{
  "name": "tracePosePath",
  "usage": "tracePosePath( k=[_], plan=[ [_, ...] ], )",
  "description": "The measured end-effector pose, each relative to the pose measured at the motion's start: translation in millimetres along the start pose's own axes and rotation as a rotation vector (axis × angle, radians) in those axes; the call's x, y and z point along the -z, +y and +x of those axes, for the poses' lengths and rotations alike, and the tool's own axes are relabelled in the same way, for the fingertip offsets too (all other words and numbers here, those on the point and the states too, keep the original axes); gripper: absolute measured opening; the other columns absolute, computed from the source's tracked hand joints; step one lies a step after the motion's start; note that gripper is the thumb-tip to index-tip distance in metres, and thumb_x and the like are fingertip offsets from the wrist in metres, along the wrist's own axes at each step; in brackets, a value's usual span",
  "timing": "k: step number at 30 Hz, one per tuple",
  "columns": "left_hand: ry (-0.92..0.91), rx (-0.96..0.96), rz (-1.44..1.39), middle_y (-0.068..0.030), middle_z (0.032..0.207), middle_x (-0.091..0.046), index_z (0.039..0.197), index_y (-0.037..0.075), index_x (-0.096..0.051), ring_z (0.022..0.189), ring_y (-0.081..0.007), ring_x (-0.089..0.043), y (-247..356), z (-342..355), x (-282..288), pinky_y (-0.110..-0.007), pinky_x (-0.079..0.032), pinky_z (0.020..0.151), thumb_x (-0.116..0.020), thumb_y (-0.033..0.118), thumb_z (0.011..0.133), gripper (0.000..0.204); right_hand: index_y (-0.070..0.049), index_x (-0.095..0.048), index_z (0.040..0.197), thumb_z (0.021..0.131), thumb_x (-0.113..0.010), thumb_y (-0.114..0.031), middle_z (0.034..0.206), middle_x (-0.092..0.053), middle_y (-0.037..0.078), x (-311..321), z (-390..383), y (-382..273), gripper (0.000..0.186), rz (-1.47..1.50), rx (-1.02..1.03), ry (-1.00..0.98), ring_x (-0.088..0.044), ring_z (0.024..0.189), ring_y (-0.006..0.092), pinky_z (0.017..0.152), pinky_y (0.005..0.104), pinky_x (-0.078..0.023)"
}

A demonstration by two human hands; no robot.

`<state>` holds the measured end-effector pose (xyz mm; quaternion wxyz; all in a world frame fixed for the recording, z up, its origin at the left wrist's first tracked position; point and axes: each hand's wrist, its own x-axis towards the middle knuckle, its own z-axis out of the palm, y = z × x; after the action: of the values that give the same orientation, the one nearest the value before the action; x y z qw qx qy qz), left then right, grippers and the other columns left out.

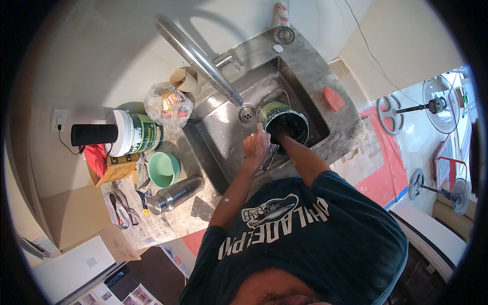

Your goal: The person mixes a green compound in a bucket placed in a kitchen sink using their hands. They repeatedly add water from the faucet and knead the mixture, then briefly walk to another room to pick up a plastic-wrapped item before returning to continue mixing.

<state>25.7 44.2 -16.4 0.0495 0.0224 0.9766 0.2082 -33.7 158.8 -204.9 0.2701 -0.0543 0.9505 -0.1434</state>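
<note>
Bucket (284,123), dark inside with a pale green rim, stands in the steel sink (223,142), just right of the drain (247,113) and under the long faucet spout (195,53). The right hand (278,133) reaches down inside it, so I cannot tell whether its fingers are spread or closed. The left hand (255,145) sits at the near rim with fingers curled together, apparently bracing the bucket; whether it grips something is unclear. Scrubbing well here likely means holding the rim firmly so the bucket does not slide. Left of the left hand on the counter stand a white tub (133,133), a mint bowl (163,170) and a steel flask (174,194); an orange sponge (333,98) lies right of the right hand. Nothing crowds the hands.
</note>
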Motion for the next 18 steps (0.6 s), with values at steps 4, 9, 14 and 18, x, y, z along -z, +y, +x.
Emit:
tracePosePath(
  k=[4,9,14,18],
  plan=[
    [0.011,-0.013,-0.050,-0.0226,0.069,-0.064,0.110,0.001,-0.047,0.066,-0.0430,-0.064,-18,-5,-6,-0.056,-0.048,0.060,-0.056,0.025,0.089,0.033,-0.008,-0.042,0.142,0.094,-0.043,-0.043,0.146,-0.042,0.015,14,-9,-37,0.059,-0.090,0.026,-0.238,-0.039,0.136,0.0279,0.112,0.0433,-0.029],
    [0.028,0.021,-0.084,-0.0249,0.077,-0.065,0.107,0.001,-0.050,0.074,-0.0442,-0.063,-26,-5,-6,-0.055,-0.049,0.064,-0.052,0.028,0.093,0.031,-0.006,-0.060,0.119,0.089,-0.051,-0.035,0.125,-0.058,0.018,-54,31,-15,0.043,0.213,0.151,0.116,-0.054,0.119,0.0323,0.102,0.0428,-0.041],
    [0.106,0.211,-0.384,-0.0276,0.087,-0.065,0.106,-0.002,-0.058,0.086,-0.0496,-0.060,-89,6,-17,-0.054,-0.047,0.075,-0.046,0.040,0.097,0.045,-0.008,-0.065,0.116,0.089,-0.052,-0.041,0.118,-0.063,0.020,-63,53,-3,0.045,0.153,0.274,0.161,-0.060,0.112,0.0351,0.097,0.0451,-0.045],
    [0.078,0.747,-0.207,-0.0269,0.098,-0.065,0.101,-0.001,-0.062,0.095,-0.0473,-0.061,-170,-19,-59,-0.052,-0.047,0.083,-0.047,0.045,0.096,0.048,-0.011,-0.063,0.121,0.087,-0.053,-0.052,0.124,-0.061,0.018,-10,15,-34,0.055,0.110,0.322,-0.049,-0.057,0.116,0.0344,0.102,0.0443,-0.042]
  ],
)
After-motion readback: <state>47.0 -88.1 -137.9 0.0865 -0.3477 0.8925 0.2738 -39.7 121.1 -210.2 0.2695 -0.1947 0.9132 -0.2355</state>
